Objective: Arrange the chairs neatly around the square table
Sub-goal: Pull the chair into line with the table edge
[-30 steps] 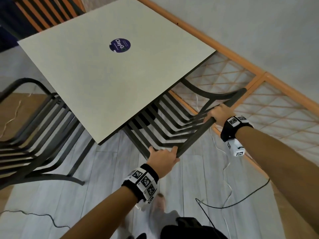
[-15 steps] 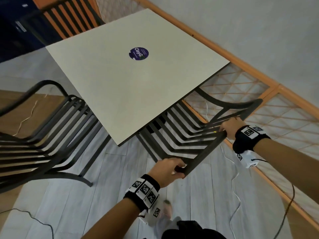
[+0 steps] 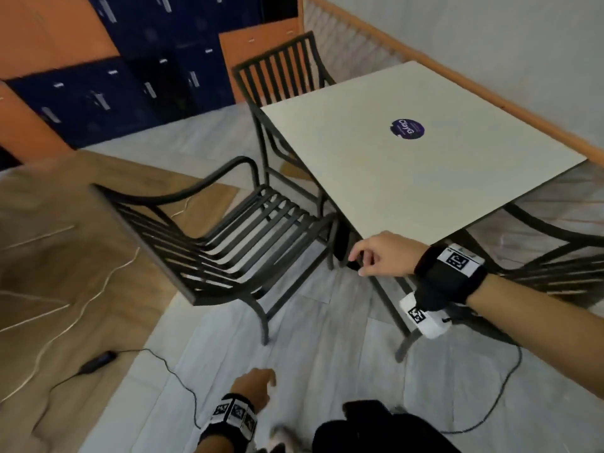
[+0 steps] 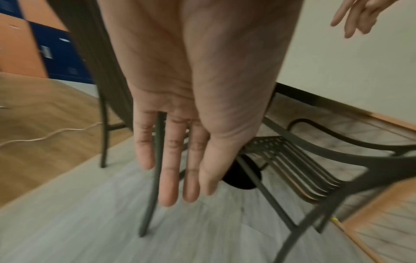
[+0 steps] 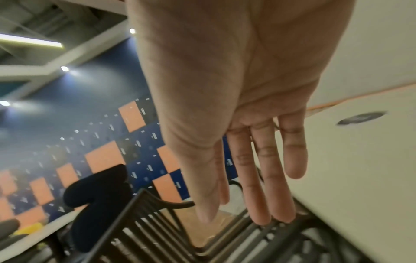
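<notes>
The square cream table (image 3: pixel 425 178) carries a purple round sticker (image 3: pixel 407 129). A black slatted armchair (image 3: pixel 228 243) stands off its left side, turned at an angle and apart from the edge. A second chair (image 3: pixel 281 70) is at the far side. A third chair (image 3: pixel 555 266) is pushed under the right side. My right hand (image 3: pixel 376 256) hovers by the table's near corner, fingers loose and holding nothing; its fingers (image 5: pixel 263 178) are straight in the right wrist view. My left hand (image 3: pixel 258 384) hangs low over the floor, fingers (image 4: pixel 171 169) straight and empty.
Cables and a black adapter (image 3: pixel 98 361) lie on the floor at left and near my feet. Blue and orange lockers (image 3: pixel 114 76) line the back. An orange-framed lattice partition (image 3: pixel 490 93) runs behind the table. A dark figure (image 5: pixel 96 204) is beyond the left chair.
Both hands have let go of the right chair's back rail. My view has swung left, and the hands now hang free, the right one near the table's corner.
</notes>
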Tool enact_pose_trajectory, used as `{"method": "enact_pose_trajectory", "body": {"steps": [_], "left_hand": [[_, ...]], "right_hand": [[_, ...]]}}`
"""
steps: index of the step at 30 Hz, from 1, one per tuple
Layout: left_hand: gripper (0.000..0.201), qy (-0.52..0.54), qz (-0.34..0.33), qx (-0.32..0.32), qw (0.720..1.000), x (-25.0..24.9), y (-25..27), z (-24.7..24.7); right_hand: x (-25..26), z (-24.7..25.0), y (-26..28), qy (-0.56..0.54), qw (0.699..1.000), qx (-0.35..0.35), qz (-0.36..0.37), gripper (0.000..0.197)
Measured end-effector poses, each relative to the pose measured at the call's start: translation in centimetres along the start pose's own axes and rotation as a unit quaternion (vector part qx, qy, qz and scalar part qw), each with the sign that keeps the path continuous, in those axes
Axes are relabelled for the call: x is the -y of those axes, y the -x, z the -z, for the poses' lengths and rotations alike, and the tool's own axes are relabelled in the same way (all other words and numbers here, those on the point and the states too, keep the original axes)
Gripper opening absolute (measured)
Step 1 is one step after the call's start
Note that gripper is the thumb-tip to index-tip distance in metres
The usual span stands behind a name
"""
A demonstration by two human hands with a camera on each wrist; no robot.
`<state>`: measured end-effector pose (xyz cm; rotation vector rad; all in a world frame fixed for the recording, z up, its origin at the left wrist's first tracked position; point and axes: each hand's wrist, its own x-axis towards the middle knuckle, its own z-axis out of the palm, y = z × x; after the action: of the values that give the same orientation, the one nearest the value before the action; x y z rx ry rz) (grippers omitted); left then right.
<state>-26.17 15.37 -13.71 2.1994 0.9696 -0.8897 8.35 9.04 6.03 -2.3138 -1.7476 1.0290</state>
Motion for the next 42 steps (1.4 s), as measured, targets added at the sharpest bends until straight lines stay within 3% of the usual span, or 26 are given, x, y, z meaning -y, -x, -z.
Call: {"method": "enact_pose_trajectory", "body": {"steps": [3, 6, 10, 12, 16, 19, 21, 25, 30, 35, 37, 42], "left_hand": [[0.029, 0.025, 0.050, -0.016, 0.998, 8.7, 1.9, 1.2], [0.028, 0.031, 0.087, -0.045, 0.995, 16.0, 2.9, 4.0], [0.032, 0.004, 0.100, -0.115, 0.988, 23.2, 2.4, 11.8], [0.040, -0.014, 0.112, -0.190, 0.975, 25.7, 1.4, 17.0], [0.054, -0.077, 0.129, -0.364, 0.919, 27.8, -1.3, 27.8], [0.060, -0.118, 0.069, -0.397, 0.908, 28.6, -3.6, 33.6], [0.061, -0.173, 0.011, -0.385, 0.906, 29.3, -5.6, 36.5], [0.063, -0.260, -0.031, -0.302, 0.917, 31.2, -9.0, 40.7], [0.049, -0.338, -0.154, -0.202, 0.906, 35.1, -13.9, 44.9], [0.046, -0.427, -0.295, -0.135, 0.844, 38.2, -17.8, 47.4], [0.048, -0.459, -0.348, -0.093, 0.812, 39.2, -19.1, 48.5], [0.037, -0.509, -0.446, -0.077, 0.732, 39.6, -20.3, 50.5]], "right_hand": [[8.0, -2.3, -5.0, -0.041, 0.998, 0.004, 0.053, 0.037], [15.2, -4.3, -9.6, 0.008, 0.995, 0.022, 0.095, 0.046], [23.1, -6.8, -14.7, 0.049, 0.987, 0.051, 0.142, 0.060], [25.5, -7.9, -17.4, 0.050, 0.986, 0.068, 0.145, 0.069], [27.6, -8.9, -23.0, -0.013, 0.986, 0.104, 0.130, 0.074], [28.1, -8.7, -25.6, -0.076, 0.986, 0.101, 0.108, 0.070], [27.7, -8.9, -26.9, -0.106, 0.983, 0.116, 0.096, 0.070], [26.8, -10.2, -27.8, -0.137, 0.976, 0.141, 0.092, 0.073], [26.6, -10.6, -28.1, -0.129, 0.983, 0.121, 0.057, 0.057], [30.2, -11.4, -27.7, -0.116, 0.990, 0.035, -0.069, 0.036], [32.5, -12.5, -27.4, -0.079, 0.985, -0.019, -0.150, 0.041], [37.7, -14.2, -28.3, -0.041, 0.944, -0.113, -0.308, 0.050]]}}
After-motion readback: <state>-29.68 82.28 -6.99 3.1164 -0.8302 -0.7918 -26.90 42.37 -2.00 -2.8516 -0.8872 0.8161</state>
